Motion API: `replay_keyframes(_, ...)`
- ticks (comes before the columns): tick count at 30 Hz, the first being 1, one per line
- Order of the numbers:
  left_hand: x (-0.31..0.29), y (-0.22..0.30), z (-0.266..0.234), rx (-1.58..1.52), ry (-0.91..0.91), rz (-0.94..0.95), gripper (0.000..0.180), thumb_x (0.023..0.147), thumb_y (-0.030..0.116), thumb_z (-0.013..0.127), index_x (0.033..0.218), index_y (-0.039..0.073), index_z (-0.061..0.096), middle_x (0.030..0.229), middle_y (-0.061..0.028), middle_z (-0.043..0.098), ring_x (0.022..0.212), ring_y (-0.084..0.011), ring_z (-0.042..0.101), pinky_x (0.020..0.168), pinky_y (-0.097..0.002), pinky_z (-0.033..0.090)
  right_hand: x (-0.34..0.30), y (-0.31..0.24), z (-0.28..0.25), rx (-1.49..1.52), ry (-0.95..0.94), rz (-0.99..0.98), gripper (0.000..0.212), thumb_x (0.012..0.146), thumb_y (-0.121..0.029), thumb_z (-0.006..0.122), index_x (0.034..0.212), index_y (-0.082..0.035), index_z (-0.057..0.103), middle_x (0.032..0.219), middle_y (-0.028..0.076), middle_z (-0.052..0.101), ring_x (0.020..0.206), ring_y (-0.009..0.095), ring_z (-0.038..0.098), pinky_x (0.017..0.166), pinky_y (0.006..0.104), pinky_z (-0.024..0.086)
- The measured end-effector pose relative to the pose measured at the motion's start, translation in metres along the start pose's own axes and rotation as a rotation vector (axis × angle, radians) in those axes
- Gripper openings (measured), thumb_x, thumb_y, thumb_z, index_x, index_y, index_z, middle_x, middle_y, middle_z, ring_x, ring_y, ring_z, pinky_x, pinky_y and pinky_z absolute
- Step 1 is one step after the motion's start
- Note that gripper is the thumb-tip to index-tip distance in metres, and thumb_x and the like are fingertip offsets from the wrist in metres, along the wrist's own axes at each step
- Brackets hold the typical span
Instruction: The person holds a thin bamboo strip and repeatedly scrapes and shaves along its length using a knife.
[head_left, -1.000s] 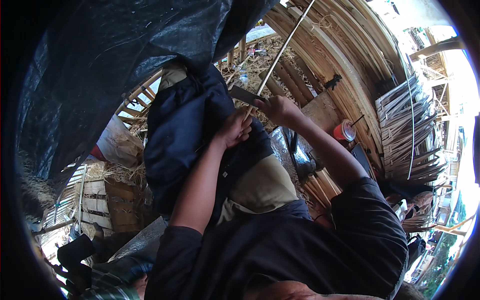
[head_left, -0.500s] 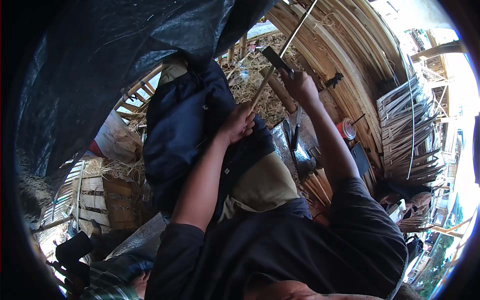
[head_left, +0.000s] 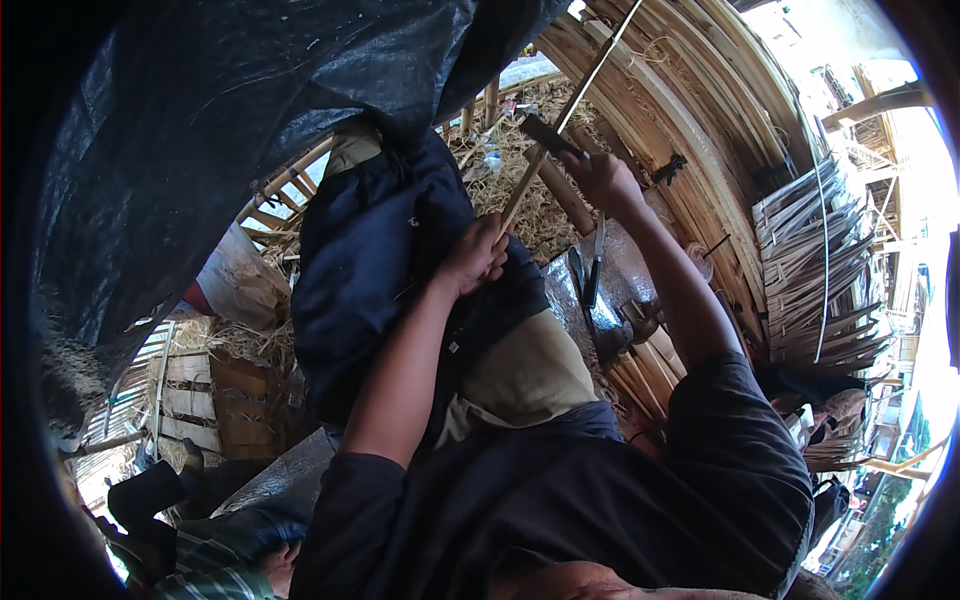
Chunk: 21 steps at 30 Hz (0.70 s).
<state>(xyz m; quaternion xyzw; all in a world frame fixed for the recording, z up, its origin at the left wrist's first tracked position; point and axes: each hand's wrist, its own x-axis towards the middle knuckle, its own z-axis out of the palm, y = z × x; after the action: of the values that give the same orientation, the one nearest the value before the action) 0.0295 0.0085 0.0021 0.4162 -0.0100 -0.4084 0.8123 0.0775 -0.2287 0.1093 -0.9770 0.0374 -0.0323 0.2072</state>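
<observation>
My left hand [head_left: 476,261] is closed around the near end of a long thin bamboo strip [head_left: 519,192], above dark cloth across my legs. The strip slants up and away to the right. My right hand [head_left: 608,187] grips a knife [head_left: 546,136] with a broad dark blade; its handle is mostly hidden by the fingers. That blade lies across the strip, touching or almost touching it, a short way beyond my left hand. A second knife [head_left: 596,265] with a dark handle rests to the right, below my right wrist.
Pale shavings [head_left: 500,165] cover the ground ahead, with a thick bamboo piece [head_left: 567,195] among them. Long wooden strips [head_left: 690,150] are stacked at the right, near a silvery sheet [head_left: 625,262]. A black tarp [head_left: 220,130] hangs at the left. Another person's striped sleeve [head_left: 215,565] shows at lower left.
My right hand and the knife have come slightly down along the strip, nearer my left hand. The left hand still grips the strip's near end. My right forearm now covers the red container.
</observation>
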Motion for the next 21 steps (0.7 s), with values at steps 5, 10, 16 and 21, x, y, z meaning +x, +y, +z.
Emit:
replay_keyframes(5,0.004,0.001,-0.005,-0.05,-0.011,-0.031,0.036,0.104,0.049,0.041,0.101,0.014,0.051,0.058,0.0054,0.032,0.046,-0.0051,0.029,0.043,-0.0229,0.028,-0.003,0.031,0.046,-0.009,-0.168,-0.097,0.042,0.096,-0.045,0.057,0.095,-0.004,0.068,0.082,0.022,0.069,0.07,0.04,0.068,0.062,0.0474,0.055)
replay_keyframes(10,0.003,0.003,0.003,0.001,0.024,-0.015,0.035,0.104,0.049,0.041,0.101,0.015,0.051,0.058,0.0057,0.032,0.047,-0.0052,0.029,0.044,-0.0226,0.027,0.006,0.006,0.006,-0.041,-0.067,0.077,0.054,0.094,-0.053,0.057,0.083,-0.001,0.069,0.072,0.023,0.066,0.071,0.039,0.069,0.063,0.0481,0.053)
replay_keyframes(16,-0.001,-0.001,-0.008,-0.044,0.033,-0.039,0.034,0.104,0.047,0.04,0.1,0.016,0.051,0.058,0.0069,0.031,0.046,-0.0051,0.028,0.044,-0.0223,0.026,-0.044,-0.023,0.051,-0.059,-0.106,-0.117,0.057,0.095,-0.054,0.056,0.074,-0.001,0.066,0.067,0.023,0.064,0.069,0.044,0.067,0.064,0.049,0.054)
replay_keyframes(21,0.001,0.008,-0.008,-0.14,-0.114,-0.079,0.029,0.105,0.043,0.041,0.098,0.016,0.049,0.054,0.0091,0.029,0.044,-0.003,0.026,0.041,-0.0208,0.024,0.018,0.005,0.031,0.041,0.149,0.209,0.063,0.092,-0.058,0.057,0.079,0.003,0.07,0.071,0.029,0.065,0.078,0.044,0.069,0.068,0.0498,0.054)
